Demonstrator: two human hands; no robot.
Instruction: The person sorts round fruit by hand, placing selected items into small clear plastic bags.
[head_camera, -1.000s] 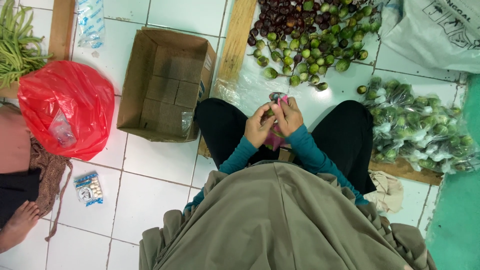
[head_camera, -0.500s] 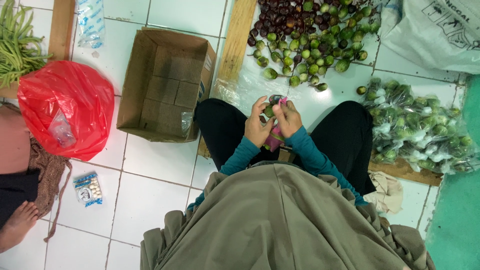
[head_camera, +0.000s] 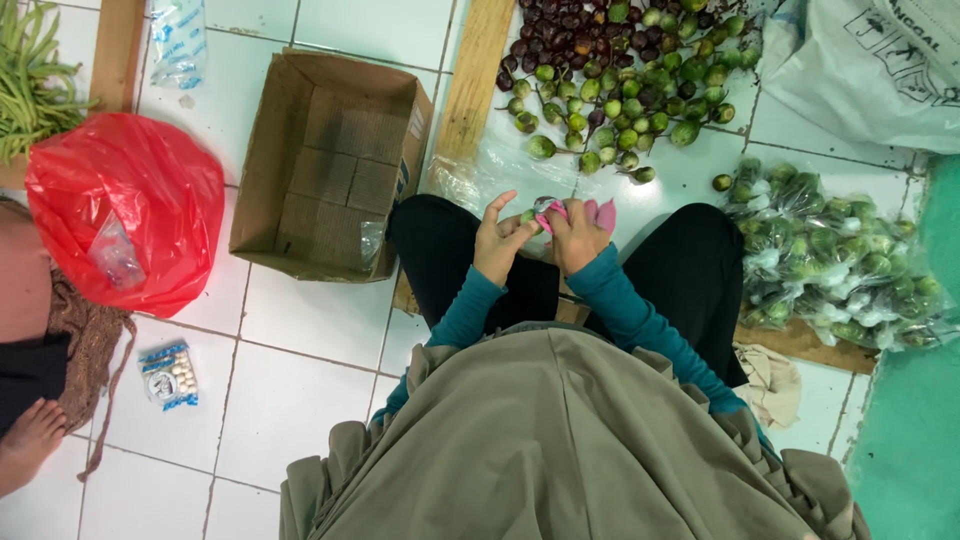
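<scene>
Fingers of the left hand (head_camera: 500, 243) curled round a small round green eggplant (head_camera: 527, 216), index finger lifted. Fingers of the right hand (head_camera: 577, 237) pinched shut on a pink plastic tool (head_camera: 553, 211), pressed against that same eggplant, over the lap between black-trousered knees. Teal sleeves on both forearms, olive cloth below.

Beyond the eggplant in hand: a loose heap of small green and purple eggplants (head_camera: 620, 75) spread on clear plastic sheeting over white floor tiles (head_camera: 320, 320). Right of the held eggplant: a pile of clear bags packed with green eggplants (head_camera: 840, 265). Left of it: an open brown cardboard box (head_camera: 330, 165), unfilled. Further left: a red plastic bag (head_camera: 125, 220), with green beans (head_camera: 35, 75) above it. Below the red bag: a small packet with blue edges (head_camera: 168, 373), and another person's bare foot (head_camera: 28, 440) at the frame edge.
</scene>
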